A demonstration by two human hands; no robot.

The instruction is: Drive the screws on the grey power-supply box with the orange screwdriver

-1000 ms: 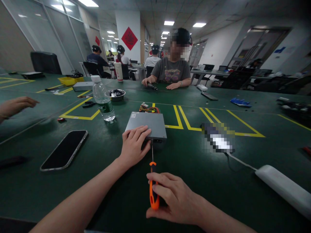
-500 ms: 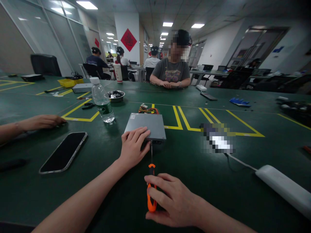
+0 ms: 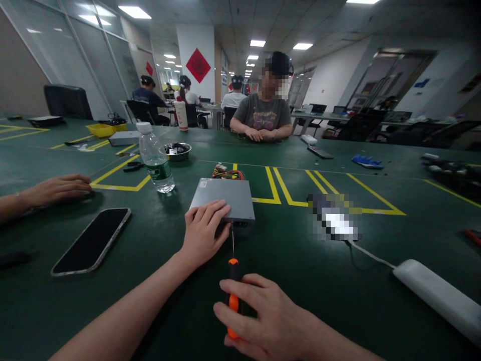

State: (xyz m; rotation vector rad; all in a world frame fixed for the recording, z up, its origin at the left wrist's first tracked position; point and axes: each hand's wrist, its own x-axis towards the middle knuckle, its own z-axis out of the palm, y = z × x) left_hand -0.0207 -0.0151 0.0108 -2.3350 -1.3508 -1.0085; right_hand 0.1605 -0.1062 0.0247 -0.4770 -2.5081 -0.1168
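Observation:
A grey metal computer power supply (image 3: 236, 194) lies flat on the green table, with a bundle of coloured cables (image 3: 227, 173) at its far side. My left hand (image 3: 203, 231) rests on its near left part, fingers on top and thumb at the near face. In my right hand (image 3: 265, 313) is a screwdriver (image 3: 233, 269) with an orange and black handle, thumb and fingers around the grip. Its thin shaft points away from me to the near face of the power supply, beside my left thumb. The exact contact of the tip is hidden.
Left of the power supply stands a water bottle (image 3: 157, 163); a metal bowl (image 3: 177, 151) is behind it. A phone (image 3: 92, 241) lies left, near another person's hand (image 3: 56, 190). A white power strip (image 3: 436, 291) lies right. Across the table sits a person (image 3: 265, 113).
My right fingers have shifted and loosened around the screwdriver handle, which appears turned. My left hand keeps its place on the power supply. The whole view has moved slightly.

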